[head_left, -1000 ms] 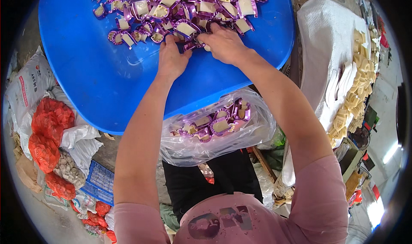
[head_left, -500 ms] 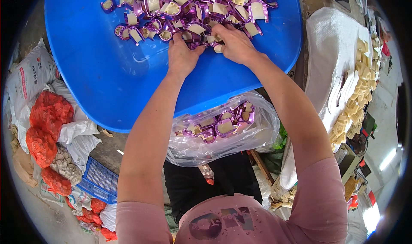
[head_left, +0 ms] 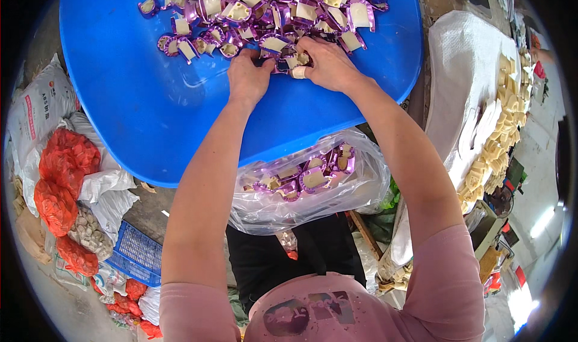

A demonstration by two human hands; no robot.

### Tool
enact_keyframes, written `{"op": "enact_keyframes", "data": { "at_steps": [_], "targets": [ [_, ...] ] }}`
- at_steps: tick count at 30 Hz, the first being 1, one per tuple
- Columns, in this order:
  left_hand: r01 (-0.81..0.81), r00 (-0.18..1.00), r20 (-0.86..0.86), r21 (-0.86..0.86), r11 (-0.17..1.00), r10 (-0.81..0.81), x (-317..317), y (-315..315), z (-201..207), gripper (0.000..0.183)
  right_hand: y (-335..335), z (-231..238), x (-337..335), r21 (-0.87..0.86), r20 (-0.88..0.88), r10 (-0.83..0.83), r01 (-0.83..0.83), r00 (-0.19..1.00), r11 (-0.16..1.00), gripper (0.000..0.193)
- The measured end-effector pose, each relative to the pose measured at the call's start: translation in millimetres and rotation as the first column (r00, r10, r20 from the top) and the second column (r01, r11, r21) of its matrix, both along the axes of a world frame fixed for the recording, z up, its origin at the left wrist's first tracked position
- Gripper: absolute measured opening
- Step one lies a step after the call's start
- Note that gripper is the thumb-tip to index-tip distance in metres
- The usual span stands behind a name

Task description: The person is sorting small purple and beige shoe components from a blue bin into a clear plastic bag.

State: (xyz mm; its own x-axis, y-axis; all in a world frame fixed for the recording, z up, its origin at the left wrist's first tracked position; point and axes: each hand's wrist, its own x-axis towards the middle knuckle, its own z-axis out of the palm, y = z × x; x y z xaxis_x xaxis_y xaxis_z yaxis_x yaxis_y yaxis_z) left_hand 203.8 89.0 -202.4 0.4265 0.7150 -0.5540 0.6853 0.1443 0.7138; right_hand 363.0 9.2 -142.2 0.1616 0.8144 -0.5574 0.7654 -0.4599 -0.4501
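A heap of shiny purple plastic pieces with cream-coloured insides (head_left: 274, 44) fills the far part of a blue tub (head_left: 180, 116). At the heap's near edge, my left hand (head_left: 248, 78) is closed, thumb and fingers around a purple piece that they mostly cover. Just to its right, my right hand (head_left: 330, 65) grips another purple piece (head_left: 296, 60), its cream side partly showing. The fingertips of both hands are partly hidden among the pieces. Below the tub's near rim, an opened clear plastic bag (head_left: 256, 212) holds more purple pieces (head_left: 314, 178).
At left lie red mesh-like bags (head_left: 66, 161), a white printed sack (head_left: 48, 98) and a blue plastic crate (head_left: 135, 251). A large white woven sack (head_left: 460, 77) stands right of the tub, beside a pile of cream-coloured pieces (head_left: 500, 140).
My left hand has shifted slightly left, widening the gap to my right hand. My right hand stays at about the same place, with more of its piece showing.
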Motion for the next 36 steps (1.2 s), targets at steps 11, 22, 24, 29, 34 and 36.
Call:
{"op": "enact_keyframes", "data": {
  "at_steps": [11,22,24,29,34,36],
  "targets": [
    [-0.176,0.962,0.149,-0.301,0.937,0.229,-16,10,-11,0.023,-1,-1,-11,-0.115,0.056,0.134,-0.127,0.989,0.985,0.044],
    [-0.154,0.958,0.15,-0.453,0.878,0.245,-62,26,27,0.016,-7,24,-10,0.054,-0.026,0.069,-0.067,0.997,0.996,0.032],
    [-0.14,0.975,0.117,-0.341,0.93,0.19,-64,24,40,0.016,-10,28,-15,0.158,-0.013,0.121,-0.117,0.993,0.98,0.035],
    [0.073,0.997,0.002,0.034,0.997,-0.073,-65,11,72,0.015,-6,46,-36,0.174,-0.085,0.136,-0.12,0.987,0.977,0.041],
    [-0.014,0.993,0.118,-0.009,1.0,0.015,-65,-1,83,0.015,-4,38,-42,0.139,-0.294,0.11,-0.072,0.949,0.988,0.038],
    [-0.05,0.989,0.133,-0.062,0.997,0.058,-62,-2,91,0.017,-7,38,-43,0.152,-0.337,0.103,-0.054,0.936,0.987,0.037]
  ]
}}
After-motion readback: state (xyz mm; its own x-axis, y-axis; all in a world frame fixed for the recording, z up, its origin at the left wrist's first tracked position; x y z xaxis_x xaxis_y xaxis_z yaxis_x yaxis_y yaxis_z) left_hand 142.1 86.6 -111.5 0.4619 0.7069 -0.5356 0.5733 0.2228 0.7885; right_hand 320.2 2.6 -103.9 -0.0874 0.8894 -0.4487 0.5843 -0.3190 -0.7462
